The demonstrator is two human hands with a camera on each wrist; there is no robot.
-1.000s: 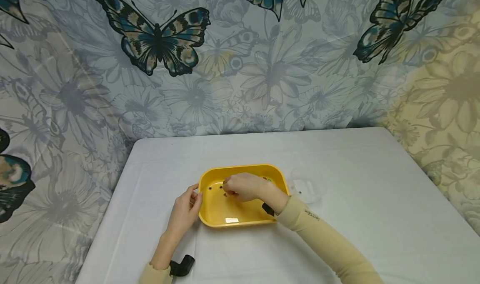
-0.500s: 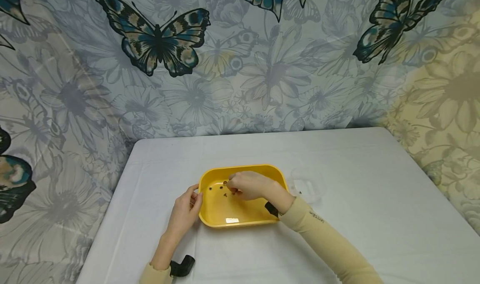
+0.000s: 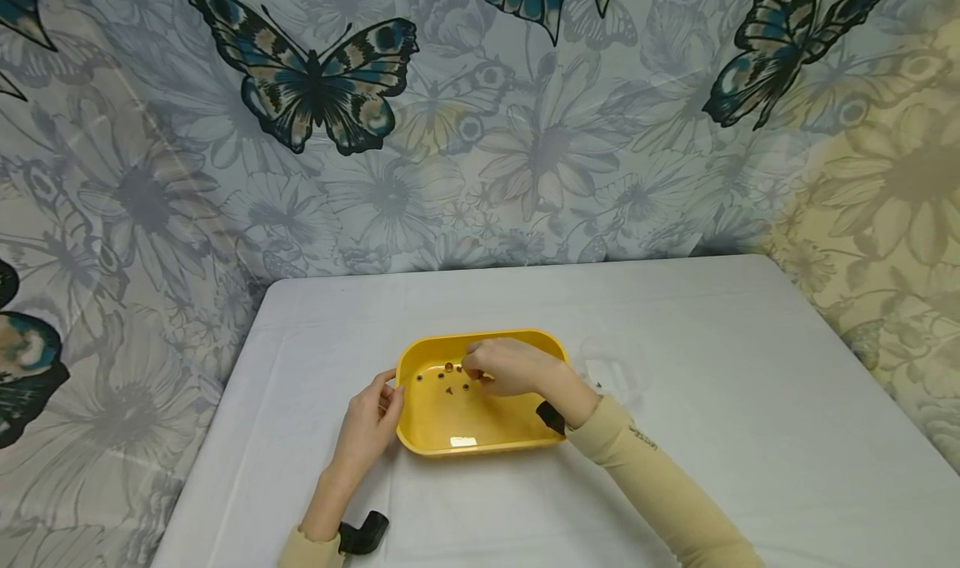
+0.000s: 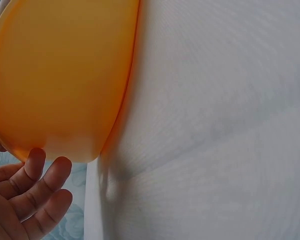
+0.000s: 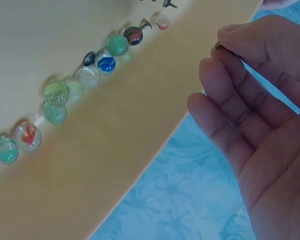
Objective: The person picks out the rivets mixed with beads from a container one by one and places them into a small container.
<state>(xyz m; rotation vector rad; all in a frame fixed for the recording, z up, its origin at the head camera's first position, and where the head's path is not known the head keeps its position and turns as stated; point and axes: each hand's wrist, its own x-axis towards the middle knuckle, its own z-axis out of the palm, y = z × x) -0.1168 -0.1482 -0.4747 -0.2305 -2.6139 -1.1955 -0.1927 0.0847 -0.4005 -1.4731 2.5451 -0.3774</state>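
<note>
A yellow tray (image 3: pixel 487 428) stands on the table. My left hand (image 3: pixel 371 414) grips its left rim; the left wrist view shows the fingers (image 4: pixel 35 197) at the tray's outer wall. Over the inside of the tray, my right hand (image 3: pixel 513 368) pinches a small metal thumbtack (image 5: pixel 218 44) between thumb and index finger, mostly hidden by the fingertips. Glass marbles (image 5: pixel 56 93), green, clear, blue and red-swirled, line the tray's wall in the right wrist view. Among them lies a loose thumbtack (image 5: pixel 146 23). Several small dark pieces (image 3: pixel 466 387) are scattered on the tray floor, left of the right hand.
Right of the tray, partly behind the right wrist, stands a clear plastic container (image 3: pixel 618 376) with a small dark thing in it. A white cloth covers the table (image 3: pixel 322 326). Butterfly-patterned fabric (image 3: pixel 450 176) hangs behind it.
My right hand has moved a little to the right and back inside the tray, uncovering more small pieces and a brownish marble on the floor. The left hand stays on the rim.
</note>
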